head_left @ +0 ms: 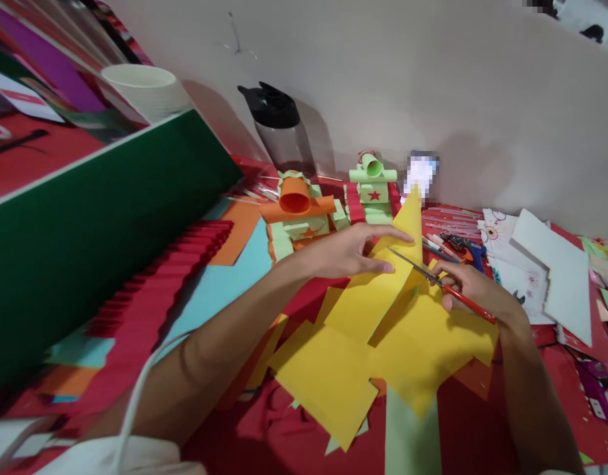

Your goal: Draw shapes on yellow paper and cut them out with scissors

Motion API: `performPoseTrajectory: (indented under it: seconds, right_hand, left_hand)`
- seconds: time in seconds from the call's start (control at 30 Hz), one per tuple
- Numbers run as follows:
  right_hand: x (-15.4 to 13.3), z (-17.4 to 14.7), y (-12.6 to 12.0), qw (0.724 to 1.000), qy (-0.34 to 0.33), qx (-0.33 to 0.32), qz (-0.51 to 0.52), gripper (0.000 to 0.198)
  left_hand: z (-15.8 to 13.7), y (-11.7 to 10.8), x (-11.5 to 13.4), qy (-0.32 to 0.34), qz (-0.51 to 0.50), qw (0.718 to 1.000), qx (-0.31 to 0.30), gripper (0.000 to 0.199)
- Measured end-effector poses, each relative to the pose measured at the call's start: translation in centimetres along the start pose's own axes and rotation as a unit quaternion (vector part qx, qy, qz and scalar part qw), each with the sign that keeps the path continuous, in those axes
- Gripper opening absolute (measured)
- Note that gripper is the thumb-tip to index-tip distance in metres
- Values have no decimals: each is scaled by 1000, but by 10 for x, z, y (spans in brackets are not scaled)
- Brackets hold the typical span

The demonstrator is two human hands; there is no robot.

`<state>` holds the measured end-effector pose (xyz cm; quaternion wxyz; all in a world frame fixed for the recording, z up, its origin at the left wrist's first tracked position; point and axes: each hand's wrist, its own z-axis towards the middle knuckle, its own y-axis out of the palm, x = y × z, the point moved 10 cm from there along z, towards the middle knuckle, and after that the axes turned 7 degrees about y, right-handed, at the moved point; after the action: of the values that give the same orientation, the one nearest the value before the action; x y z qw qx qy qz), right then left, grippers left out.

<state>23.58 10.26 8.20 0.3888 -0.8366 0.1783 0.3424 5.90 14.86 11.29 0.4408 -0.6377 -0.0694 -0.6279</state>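
Observation:
My left hand (356, 251) grips a folded sheet of yellow paper (383, 290), its thumb and index finger lying over the near face. The sheet stands tilted, with a pointed top rising toward the wall. My right hand (474, 290) holds a pair of scissors (465, 301) with red handles. Their metal blades point left and reach across the yellow sheet near my left fingertips. I cannot tell how far apart the blades are. More yellow paper pieces (328, 376) lie below, over a pale green strip (412, 435).
Behind my hands stand an orange-and-green paper model (304, 218) and a green-and-red one (373, 191). A dark-lidded bottle (284, 132) is by the wall. Left are a dark green board (110, 224) and pleated red paper (150, 297). White foam pieces (556, 264) lie right.

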Motion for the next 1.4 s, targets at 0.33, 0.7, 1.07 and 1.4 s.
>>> performPoseTrajectory:
  seconds: [0.33, 0.7, 1.07, 1.4]
  right_hand:
    - [-1, 0, 5, 1000, -11, -3, -13, 66]
    - [2, 1, 3, 1000, 25, 2, 12, 56]
    - [-3, 2, 8, 1000, 30, -3, -7, 53]
    - [0, 3, 7, 1000, 12, 7, -12, 58]
  left_hand:
    - [1, 5, 11, 20, 13, 1000, -2, 55]
    - [2, 6, 8, 15, 6, 1000, -5, 55]
    - [3, 17, 5, 0, -33, 999, -19, 57]
    - [3, 17, 1, -4, -32, 999, -11, 60]
